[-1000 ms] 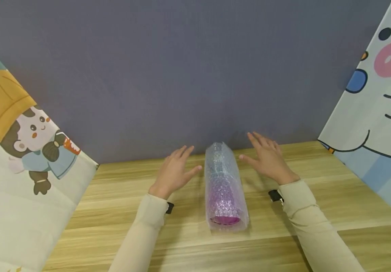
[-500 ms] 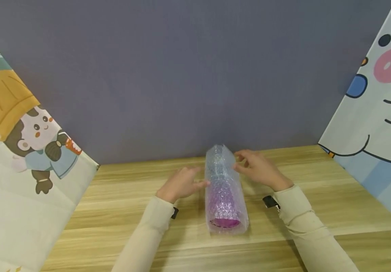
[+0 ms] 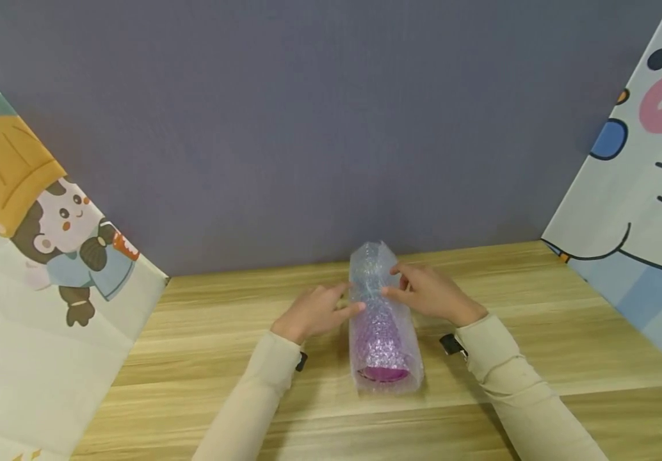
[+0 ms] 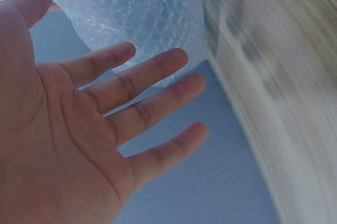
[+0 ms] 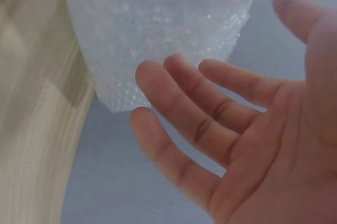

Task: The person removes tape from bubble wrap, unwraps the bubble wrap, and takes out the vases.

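A long roll-shaped bundle in clear bubble wrap lies on the wooden table. Through the wrap its near part shows purple, with a round magenta end, and its far part looks pale blue. My left hand is at its left side, thumb tip overlapping the wrap in the head view. Across from it, my right hand has thumb and index fingertip at the right upper side. The left wrist view shows straight, spread fingers beside the wrap. Loosely bent fingers appear in the right wrist view, close to the wrap's far end.
The wood-grain tabletop ends at a grey upright panel just behind the bundle. White cartoon-printed sheets border the table on the left and right. A small black device is worn at the right wrist.
Both hands have come inward and down from either side to the bundle's edges, the right hand's fingers bending somewhat. The bundle has stayed in place.
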